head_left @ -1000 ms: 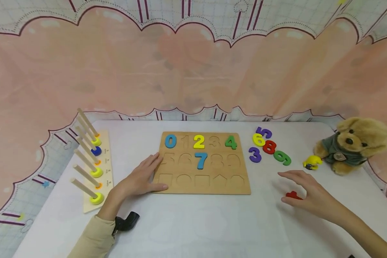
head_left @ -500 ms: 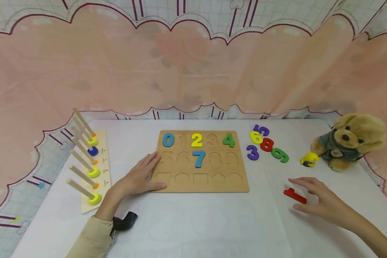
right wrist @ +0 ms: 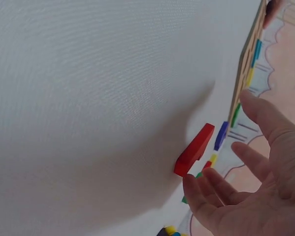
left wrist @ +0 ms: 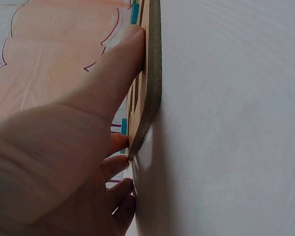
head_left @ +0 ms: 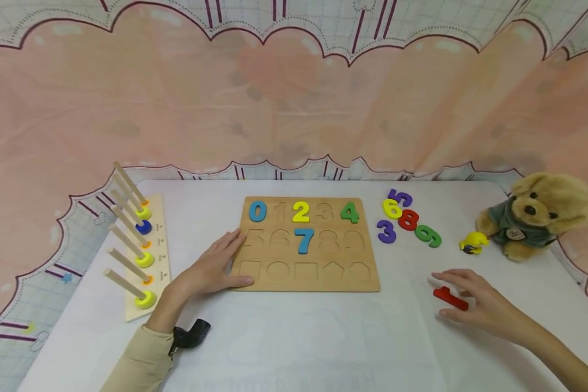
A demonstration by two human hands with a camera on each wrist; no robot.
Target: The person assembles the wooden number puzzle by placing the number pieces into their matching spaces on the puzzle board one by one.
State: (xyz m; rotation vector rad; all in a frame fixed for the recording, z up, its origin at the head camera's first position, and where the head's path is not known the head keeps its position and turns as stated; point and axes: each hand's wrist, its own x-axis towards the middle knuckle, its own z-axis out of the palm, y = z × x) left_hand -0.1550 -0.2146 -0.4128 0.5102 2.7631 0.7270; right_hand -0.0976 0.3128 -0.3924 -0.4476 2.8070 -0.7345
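Observation:
A wooden number board (head_left: 274, 283) lies flat on the white table, with a blue 0 (head_left: 257, 211), yellow 2 (head_left: 301, 212), green 4 (head_left: 350, 213) and blue 7 (head_left: 304, 240) on it. My left hand (head_left: 213, 267) rests on its left edge, thumb on the front corner and fingers spread; the left wrist view shows the thumb (left wrist: 130, 46) on top. On the right, a red number 1 (head_left: 451, 298) lies on the table. My right hand (head_left: 487, 302) hovers around it, thumb and fingers apart. In the right wrist view, a gap separates the thumb from the red number 1 (right wrist: 195, 150).
Right of the board lie a purple 5 (head_left: 400, 197), yellow 6 (head_left: 392, 208), red 8 (head_left: 409, 220), purple 3 (head_left: 386, 232) and green 9 (head_left: 428, 236). A small yellow toy (head_left: 473, 243) and plush dog (head_left: 531, 223) sit far right. A pegged stand (head_left: 161, 261) stands left.
My right hand has drawn slightly back and right, baring more of the red number 1, then shifted a little left over it. My left hand stays on the board.

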